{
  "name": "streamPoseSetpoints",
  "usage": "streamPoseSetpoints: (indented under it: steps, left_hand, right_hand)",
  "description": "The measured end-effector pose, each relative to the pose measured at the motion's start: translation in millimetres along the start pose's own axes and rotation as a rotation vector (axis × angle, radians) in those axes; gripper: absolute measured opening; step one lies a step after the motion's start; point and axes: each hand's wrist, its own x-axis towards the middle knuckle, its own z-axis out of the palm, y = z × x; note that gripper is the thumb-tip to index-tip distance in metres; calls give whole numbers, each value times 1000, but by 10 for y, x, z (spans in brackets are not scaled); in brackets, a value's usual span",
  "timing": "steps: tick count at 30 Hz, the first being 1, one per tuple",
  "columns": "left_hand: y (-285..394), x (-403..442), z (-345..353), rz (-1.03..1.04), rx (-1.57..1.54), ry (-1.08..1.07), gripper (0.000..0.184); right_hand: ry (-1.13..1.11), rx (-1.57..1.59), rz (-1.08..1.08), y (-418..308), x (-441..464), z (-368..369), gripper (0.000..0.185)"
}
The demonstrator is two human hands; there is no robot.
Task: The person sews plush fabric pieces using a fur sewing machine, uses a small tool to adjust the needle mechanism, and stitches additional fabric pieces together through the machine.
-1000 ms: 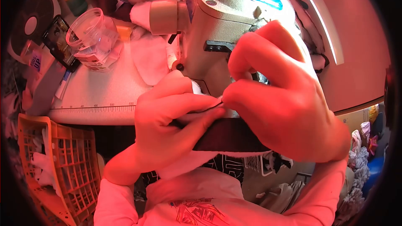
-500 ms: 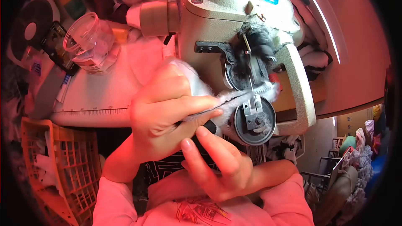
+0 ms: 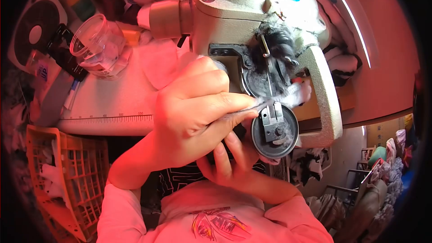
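My left hand (image 3: 193,101) is closed in a pinch on the edge of a fluffy grey-white piece of fabric (image 3: 294,95). The strip runs from its fingertips past the needle, above the round feed disc (image 3: 275,131) of a fur sewing machine (image 3: 238,15). Below it, my right hand (image 3: 231,164) has its visible fingers apart, close under the left hand. Its thumb side is partly hidden, and no held thing shows in it. Grey lint covers the dark needle mechanism (image 3: 274,58).
A clear plastic tub (image 3: 96,47), a phone (image 3: 65,49) and a fan-like round device (image 3: 36,27) stand on the left. A printed ruler (image 3: 112,119) edges the table. An orange crate (image 3: 67,180) sits below; piled fabrics (image 3: 382,189) lie lower right.
My left hand has moved right, bringing its pinch and the fabric close to the feed disc. The fabric end now reaches farther right. My right hand has shifted slightly right, partly beneath the left.
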Motion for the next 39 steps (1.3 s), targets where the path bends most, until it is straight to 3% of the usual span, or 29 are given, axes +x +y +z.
streamPoseSetpoints:
  steps: [3,4,5,7,8,12,14,24,27,29,30,31,35,37,39]
  left_hand:
    - [17,1,6,-36,-5,-34,19]
    - [18,0,17,-39,-2,-26,18]
    - [19,0,27,-41,1,-19,17]
    - [34,5,26,-71,-2,-32,15]
    - [45,4,25,-100,-5,-44,13]
    - [115,13,-3,-167,-27,-71,12]
    - [175,11,-2,-308,-97,-64,11]
    - [255,-60,129,-467,-283,55,14]
    - [203,-123,119,-520,-344,38,21]
    - [106,-223,141,-524,-543,114,36]
    - [92,-280,151,-590,-787,94,48]
    - [78,-342,208,-599,-788,115,48]
    - [27,-542,328,-585,-790,144,38]
    - [26,-576,383,-537,-785,216,28]
    - [125,-518,495,-566,-778,341,27]
  right_hand:
    - [5,2,68,24,109,50,38]
    - [-69,-206,-21,59,202,28,32]
    - [-68,-205,-19,92,188,42,32]
    - [-387,228,315,203,118,47,32]
    - [-386,228,318,215,169,36,32]
    - [-601,121,121,517,269,-70,30]
    - [-711,65,25,644,199,-236,30]
    - [-1183,-216,-455,1351,264,-645,28]
    - [-467,-81,17,1234,-93,-426,33]
    - [19,12,307,1148,-316,-315,36]
    - [265,60,444,1126,-363,-318,38]
    - [153,149,369,1206,-358,-471,34]
    - [695,19,203,1266,116,-622,27]
    - [476,-26,-88,1348,393,-867,25]
    - [103,149,-121,1174,813,-1079,22]
